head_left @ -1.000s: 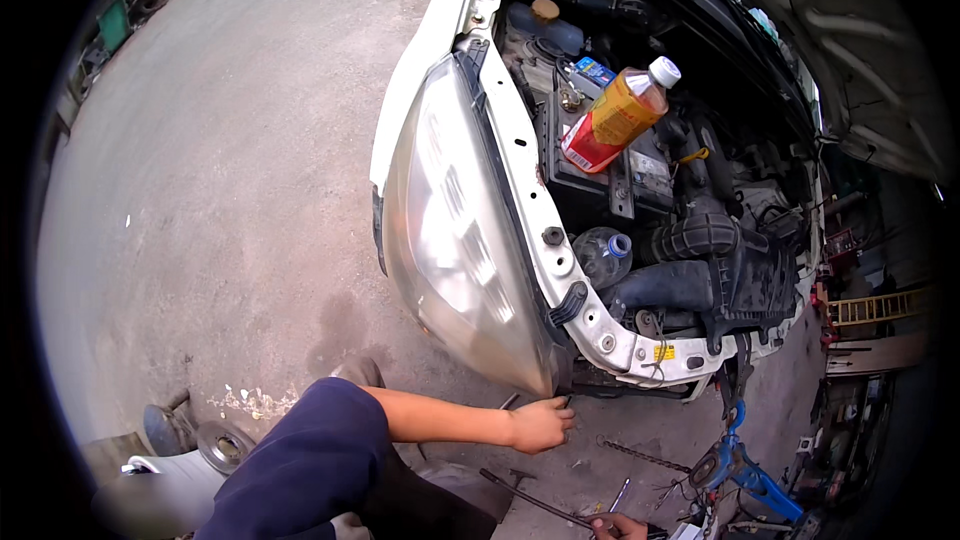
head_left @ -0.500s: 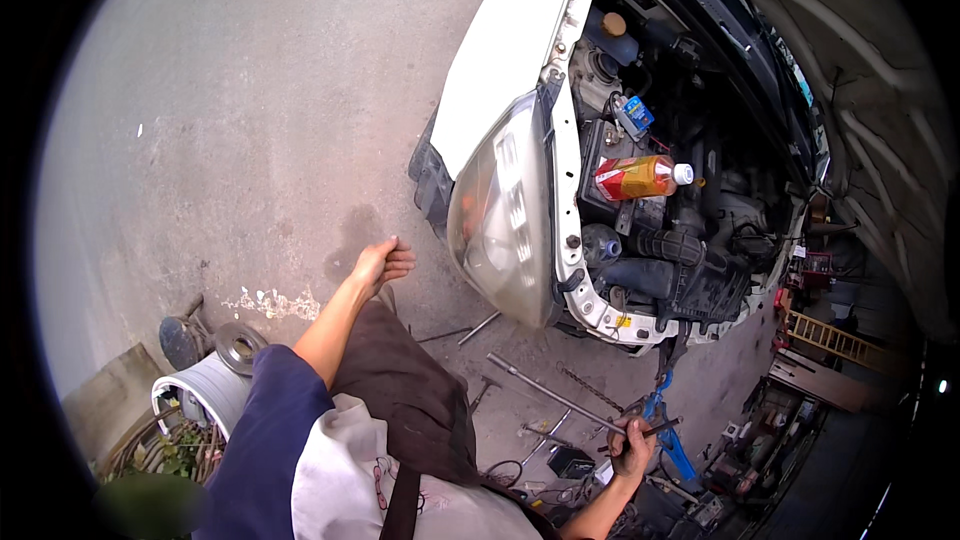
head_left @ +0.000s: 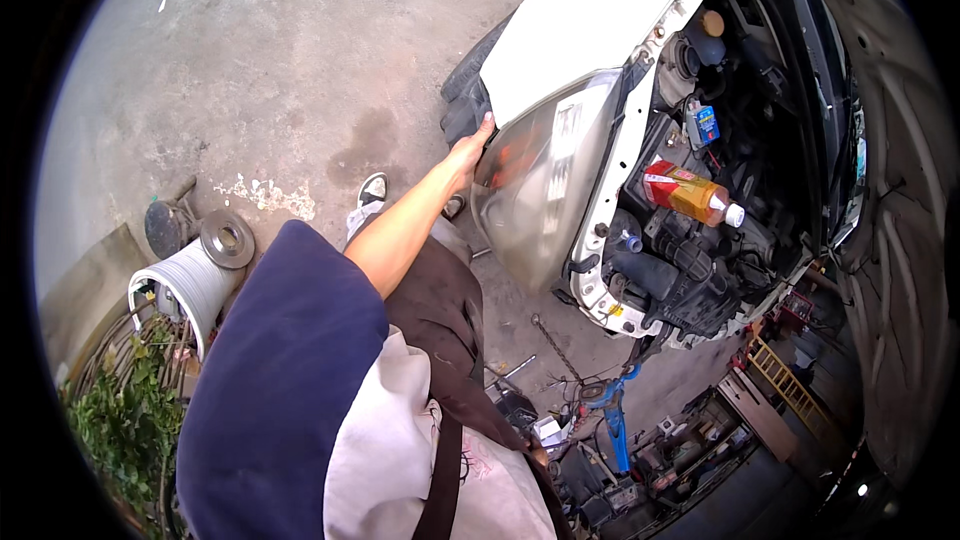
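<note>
Head view of the front corner of a white car, hood [head_left: 895, 270] raised. The left hand [head_left: 468, 155], arm stretched forward, is at the outer edge of the headlight [head_left: 545, 190], where the fender [head_left: 580, 15] and black trim [head_left: 465, 105] meet. Its thumb points up along that edge; the fingers are hidden, so whether they grip or merely rest cannot be told. Of the right hand [head_left: 540, 456], only a small patch of skin seems to show beside the apron [head_left: 450, 480]; whether it is spread or closed cannot be told.

The headlight, its lens hazy, lies between the fender and the white rail [head_left: 628, 135] bordering the engine bay. Inside the bay, near the rail, an orange bottle [head_left: 685, 192] sits with its white cap away from the headlight; a blue box [head_left: 703, 126] and a clear bottle [head_left: 625, 232] are near it.

On the floor [head_left: 300, 70], beyond the rail's front end, are a blue tool [head_left: 612, 410] and a chain [head_left: 555, 345]. At the person's left stands a white bucket [head_left: 185, 280] containing hoses, with a metal disc [head_left: 228, 238] beside it.
</note>
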A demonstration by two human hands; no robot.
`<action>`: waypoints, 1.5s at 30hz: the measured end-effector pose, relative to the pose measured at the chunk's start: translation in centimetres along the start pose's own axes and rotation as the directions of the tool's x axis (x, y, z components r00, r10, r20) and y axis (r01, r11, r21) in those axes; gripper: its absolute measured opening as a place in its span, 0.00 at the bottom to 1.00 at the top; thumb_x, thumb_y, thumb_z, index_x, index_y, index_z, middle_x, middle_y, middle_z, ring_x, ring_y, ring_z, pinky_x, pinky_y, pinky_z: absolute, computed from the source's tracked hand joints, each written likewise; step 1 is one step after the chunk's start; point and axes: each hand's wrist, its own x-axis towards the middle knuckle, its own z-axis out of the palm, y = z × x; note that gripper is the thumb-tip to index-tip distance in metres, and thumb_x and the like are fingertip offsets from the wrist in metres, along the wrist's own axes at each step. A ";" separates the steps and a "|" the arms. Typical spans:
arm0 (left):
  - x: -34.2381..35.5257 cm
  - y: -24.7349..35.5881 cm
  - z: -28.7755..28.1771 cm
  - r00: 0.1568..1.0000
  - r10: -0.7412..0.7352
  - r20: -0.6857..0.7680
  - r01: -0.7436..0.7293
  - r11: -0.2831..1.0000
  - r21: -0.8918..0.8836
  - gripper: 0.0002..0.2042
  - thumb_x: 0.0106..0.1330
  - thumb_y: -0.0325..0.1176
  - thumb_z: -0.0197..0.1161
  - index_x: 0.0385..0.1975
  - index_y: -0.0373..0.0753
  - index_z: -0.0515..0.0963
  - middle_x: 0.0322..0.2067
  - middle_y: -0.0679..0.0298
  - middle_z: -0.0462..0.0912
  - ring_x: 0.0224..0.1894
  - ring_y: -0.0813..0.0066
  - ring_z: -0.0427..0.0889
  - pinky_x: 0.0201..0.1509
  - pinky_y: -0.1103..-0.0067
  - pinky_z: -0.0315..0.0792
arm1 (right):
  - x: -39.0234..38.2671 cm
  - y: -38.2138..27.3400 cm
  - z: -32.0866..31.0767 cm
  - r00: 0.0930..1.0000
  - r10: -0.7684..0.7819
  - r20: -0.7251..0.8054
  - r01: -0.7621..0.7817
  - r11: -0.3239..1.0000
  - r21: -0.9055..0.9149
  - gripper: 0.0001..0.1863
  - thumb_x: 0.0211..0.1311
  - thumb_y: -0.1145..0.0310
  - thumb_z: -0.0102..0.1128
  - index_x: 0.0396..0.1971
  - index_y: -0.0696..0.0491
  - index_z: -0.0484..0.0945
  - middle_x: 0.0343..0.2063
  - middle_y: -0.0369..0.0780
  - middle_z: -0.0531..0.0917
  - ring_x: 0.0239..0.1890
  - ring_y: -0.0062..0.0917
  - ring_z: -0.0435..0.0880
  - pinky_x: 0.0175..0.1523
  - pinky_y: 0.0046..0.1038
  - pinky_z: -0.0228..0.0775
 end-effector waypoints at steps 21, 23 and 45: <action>-4.0 8.3 21.2 0.428 0.788 0.442 -0.412 -0.266 0.872 0.41 0.68 0.45 0.59 0.65 0.15 0.49 0.65 0.25 0.53 0.69 0.32 0.54 0.73 0.55 0.50 | 5.9 -3.7 19.6 0.997 0.010 0.083 -0.005 0.998 -0.061 0.11 0.68 0.65 0.52 0.24 0.50 0.70 0.17 0.34 0.70 0.17 0.21 0.65 0.21 0.27 0.54; -3.9 8.7 21.3 0.407 0.781 0.474 -0.433 -0.292 0.853 0.38 0.68 0.41 0.58 0.65 0.14 0.50 0.64 0.24 0.53 0.69 0.30 0.54 0.73 0.55 0.50 | 8.0 -1.5 20.5 0.993 0.113 0.036 -0.116 0.988 0.100 0.11 0.67 0.66 0.52 0.24 0.50 0.71 0.16 0.34 0.70 0.17 0.22 0.65 0.21 0.27 0.54; -2.5 13.7 26.4 0.528 0.715 0.458 -0.287 -0.357 0.889 0.51 0.57 0.49 0.70 0.68 0.20 0.47 0.65 0.28 0.56 0.67 0.34 0.60 0.70 0.59 0.59 | -5.1 -5.0 14.7 0.312 -0.418 -0.853 0.827 0.561 0.027 0.12 0.59 0.74 0.54 0.36 0.61 0.85 0.35 0.45 0.85 0.34 0.28 0.83 0.37 0.33 0.73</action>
